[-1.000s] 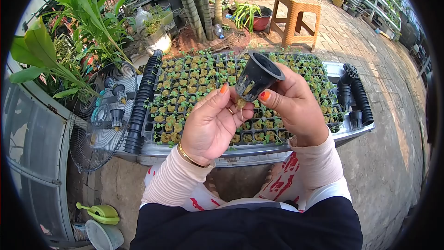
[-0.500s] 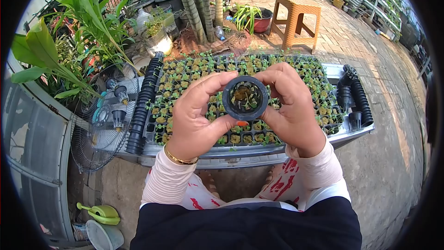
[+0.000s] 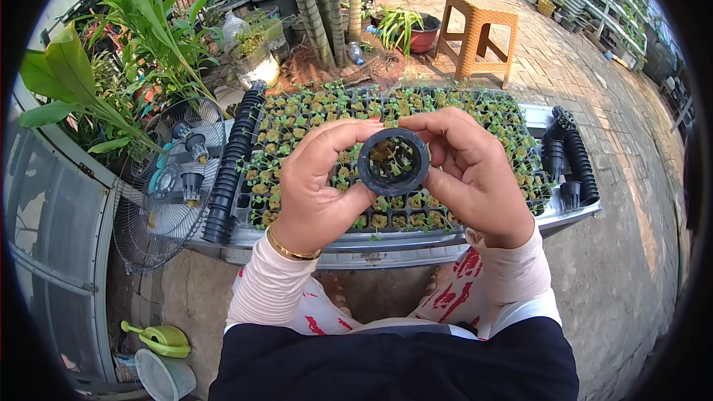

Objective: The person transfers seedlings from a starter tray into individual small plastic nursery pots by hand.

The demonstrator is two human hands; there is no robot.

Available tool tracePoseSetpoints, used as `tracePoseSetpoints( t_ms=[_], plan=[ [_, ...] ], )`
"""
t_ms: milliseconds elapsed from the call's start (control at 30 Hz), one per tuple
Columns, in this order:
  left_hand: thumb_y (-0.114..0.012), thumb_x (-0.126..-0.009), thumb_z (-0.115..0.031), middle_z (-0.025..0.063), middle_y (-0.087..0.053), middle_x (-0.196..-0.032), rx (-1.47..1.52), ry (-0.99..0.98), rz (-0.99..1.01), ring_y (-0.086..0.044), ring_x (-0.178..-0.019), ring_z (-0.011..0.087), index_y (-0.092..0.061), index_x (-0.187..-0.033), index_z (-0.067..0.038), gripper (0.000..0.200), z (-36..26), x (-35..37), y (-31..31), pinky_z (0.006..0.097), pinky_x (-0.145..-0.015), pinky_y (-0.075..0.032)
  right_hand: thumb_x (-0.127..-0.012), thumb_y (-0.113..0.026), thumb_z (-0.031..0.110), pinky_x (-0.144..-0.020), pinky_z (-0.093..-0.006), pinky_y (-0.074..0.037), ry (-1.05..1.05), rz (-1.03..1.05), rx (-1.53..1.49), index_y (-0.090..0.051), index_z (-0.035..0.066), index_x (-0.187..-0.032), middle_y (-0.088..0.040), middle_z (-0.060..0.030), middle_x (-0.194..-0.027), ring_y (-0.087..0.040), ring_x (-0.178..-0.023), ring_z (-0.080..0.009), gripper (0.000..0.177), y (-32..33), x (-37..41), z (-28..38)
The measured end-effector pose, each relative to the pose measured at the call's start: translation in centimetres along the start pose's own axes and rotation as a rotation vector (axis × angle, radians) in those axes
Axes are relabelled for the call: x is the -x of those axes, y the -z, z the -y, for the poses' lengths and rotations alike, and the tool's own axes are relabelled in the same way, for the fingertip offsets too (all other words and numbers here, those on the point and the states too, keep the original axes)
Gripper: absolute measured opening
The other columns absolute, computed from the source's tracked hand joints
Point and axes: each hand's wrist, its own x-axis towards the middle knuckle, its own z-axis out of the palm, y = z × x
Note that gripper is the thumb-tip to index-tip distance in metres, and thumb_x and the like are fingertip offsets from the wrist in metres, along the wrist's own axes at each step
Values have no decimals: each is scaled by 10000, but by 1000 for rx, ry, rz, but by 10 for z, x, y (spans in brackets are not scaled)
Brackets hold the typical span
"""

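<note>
A round black net pot (image 3: 394, 187) is held up over the seedling tray (image 3: 512, 150), its open top facing the camera. Inside it lie a brownish plug and small green seedlings (image 3: 394, 162). My left hand (image 3: 318, 182) grips the pot's left side, fingers at the upper rim and thumb low on the side. On the right side, my right hand (image 3: 474, 171) holds the pot between curled fingers and thumb. Beneath both hands, the tray's cells hold sprouting plugs. The lower part of the pot is hidden behind its rim.
Stacked black pots (image 3: 236, 163) line the tray's left side, and another stack (image 3: 581, 163) lies right beside a single pot (image 3: 570, 194). A wire fan guard (image 3: 160, 215) with potted seedlings is left. A woven stool (image 3: 486, 11) stands beyond the table.
The pot's opening has tilted slightly, and the seedlings and plug inside look shifted. My right fingers have moved a little along the rim. Both hands still hold the pot.
</note>
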Motion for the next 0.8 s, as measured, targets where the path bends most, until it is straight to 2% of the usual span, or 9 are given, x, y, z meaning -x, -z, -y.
tracePoseSetpoints(
  t_ms=[100,133,300,367,433,500,667,733,800],
  plan=[
    [-712,-589,57,122,-616,-991,-70,-91,-42,-606,-911,224,-568,-1033,-24,474,1,-1,0,313,-814,-471,-758,-580,12,-586,-225,-368,-88,-35,-138,-575,5,-1061,-491,-34,-791,-427,-653,-97,303,8,1,8],
    [-713,-583,56,123,-617,-981,-76,-102,-52,-607,-907,228,-571,-1016,-26,463,1,-1,0,318,-810,-474,-814,-560,43,-593,-207,-365,-23,-69,-88,-586,-3,-1042,-492,-26,-801,-423,-655,-74,233,10,0,8],
    [-721,-623,44,120,-611,-995,-115,1,-28,-606,-918,215,-547,-1029,-10,445,-4,2,1,311,-809,-482,-828,-587,87,-592,-192,-368,-23,-92,-63,-592,-14,-1022,-497,-27,-810,-434,-660,-66,219,15,2,6],
    [-729,-677,20,112,-597,-1016,389,317,-85,-599,-922,185,-502,-1079,18,461,-8,1,-1,284,-811,-486,-831,-593,95,-592,-191,-370,-28,-100,-48,-591,-17,-1019,-498,-26,-812,-439,-665,-64,219,13,1,7],
    [-700,-743,-12,108,-581,-1031,503,432,-83,-587,-929,160,-465,-1118,37,445,-12,-2,3,267,-815,-485,-822,-607,88,-596,-189,-381,-114,-163,-176,-592,-23,-998,-503,-25,-807,-455,-680,-54,209,10,-1,11],
    [-675,-774,-43,99,-585,-1017,841,642,-142,-588,-916,157,-469,-1129,26,416,-12,-5,8,274,-809,-485,-811,-615,81,-593,-191,-388,-118,-152,-208,-595,-24,-973,-504,-24,-803,-460,-675,-51,194,6,0,5],
    [-632,-830,-132,71,-594,-1000,974,704,-182,-585,-912,165,-484,-1119,0,350,-3,-2,11,335,-821,-478,-760,-639,51,-544,-204,-391,-133,-93,-128,-601,-21,-864,-505,-18,-766,-459,-609,-49,131,-3,1,5],
    [-558,-879,-169,130,-602,-1033,1060,652,-154,-575,-996,230,-516,-1077,26,281,3,2,12,377,-911,-435,-761,-640,59,-537,-204,-384,-104,-81,-96,-604,-19,-858,-499,-14,-743,-457,-607,-47,130,-6,1,5],
    [-556,-881,-170,128,-603,-1031,1062,651,-153,-575,-997,229,-521,-1070,24,274,3,3,13,384,-926,-427,-762,-642,67,-530,-204,-377,-74,-69,-63,-607,-18,-852,-492,-10,-720,-455,-605,-45,129,-8,0,4]
  ],
)
